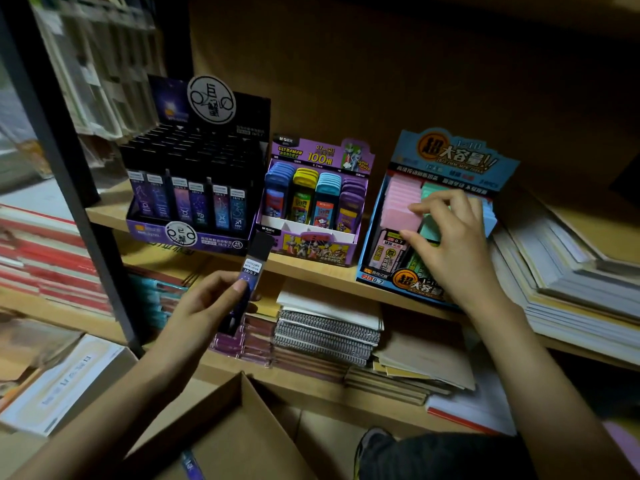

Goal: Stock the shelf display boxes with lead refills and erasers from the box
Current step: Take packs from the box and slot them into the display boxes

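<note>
Three display boxes stand on the wooden shelf [311, 271]: a dark constellation lead-refill box [194, 188] at left, a purple Ultraman box [315, 202] in the middle, a blue box [433, 216] at right with pink and green packs. My left hand [204, 306] grips a dark lead refill tube [251, 271], held upright just below the shelf edge, in front of the constellation box. My right hand [446, 237] reaches into the blue box, its fingers curled over the green packs beside the pink packs [401, 202]. The brown cardboard box [221, 427] lies open below, one refill [190, 464] inside.
Spiral notebooks [329, 330] and paper stacks fill the lower shelf. Stacked books [571, 271] lie right of the blue box. A black metal upright [59, 161] stands at left, with red-edged book stacks [41, 258] beyond it. My shoe [372, 445] shows at the bottom.
</note>
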`<state>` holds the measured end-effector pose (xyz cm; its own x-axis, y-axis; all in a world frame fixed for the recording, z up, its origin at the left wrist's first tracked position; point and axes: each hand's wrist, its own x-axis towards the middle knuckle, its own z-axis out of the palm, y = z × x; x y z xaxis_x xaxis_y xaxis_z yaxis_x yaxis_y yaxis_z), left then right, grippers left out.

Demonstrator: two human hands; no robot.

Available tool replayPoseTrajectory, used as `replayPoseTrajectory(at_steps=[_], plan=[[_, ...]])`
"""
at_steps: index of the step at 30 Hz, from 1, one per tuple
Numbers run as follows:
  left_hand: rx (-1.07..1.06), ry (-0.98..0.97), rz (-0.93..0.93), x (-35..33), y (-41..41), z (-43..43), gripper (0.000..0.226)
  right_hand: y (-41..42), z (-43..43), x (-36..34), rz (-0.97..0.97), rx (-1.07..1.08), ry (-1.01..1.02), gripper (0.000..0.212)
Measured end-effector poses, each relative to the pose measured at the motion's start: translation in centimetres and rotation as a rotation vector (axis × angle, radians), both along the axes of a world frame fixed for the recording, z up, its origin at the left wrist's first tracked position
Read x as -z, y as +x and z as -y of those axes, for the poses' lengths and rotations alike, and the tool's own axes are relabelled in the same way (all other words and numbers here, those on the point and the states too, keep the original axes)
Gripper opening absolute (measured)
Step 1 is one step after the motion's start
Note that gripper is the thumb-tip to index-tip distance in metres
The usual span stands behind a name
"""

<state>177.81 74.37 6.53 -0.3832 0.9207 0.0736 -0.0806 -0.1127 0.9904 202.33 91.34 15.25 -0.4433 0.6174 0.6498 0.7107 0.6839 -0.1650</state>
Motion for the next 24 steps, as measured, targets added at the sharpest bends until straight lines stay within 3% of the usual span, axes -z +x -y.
replayPoseTrajectory(at_steps=[4, 9, 12, 19, 24], plan=[[-0.008, 0.028, -0.013, -0.7, -0.3, 0.2, 0.025, -2.1, 2.0, -0.8, -0.06, -0.078, 0.015, 0.034], [-0.016, 0.048, -0.056, -1.7, -2.2, 0.9, 0.023, -9.7, 6.4, -1.0, -0.278, -0.466, -0.728, 0.018], [-0.046, 0.065, -0.082, -2.3, -3.5, 1.4, 0.023, -14.2, 8.1, -0.4, -0.385, -0.586, -0.92, 0.013], [-0.094, 0.124, -0.14, -3.2, -8.0, 2.3, 0.027, -20.7, 8.1, -0.4, -0.519, -0.663, -0.871, 0.01], [-0.41, 0.026, -0.422, -1.5, -12.8, 1.1, 0.051, -24.9, 6.6, -2.2, -0.575, -0.622, -0.606, 0.016]])
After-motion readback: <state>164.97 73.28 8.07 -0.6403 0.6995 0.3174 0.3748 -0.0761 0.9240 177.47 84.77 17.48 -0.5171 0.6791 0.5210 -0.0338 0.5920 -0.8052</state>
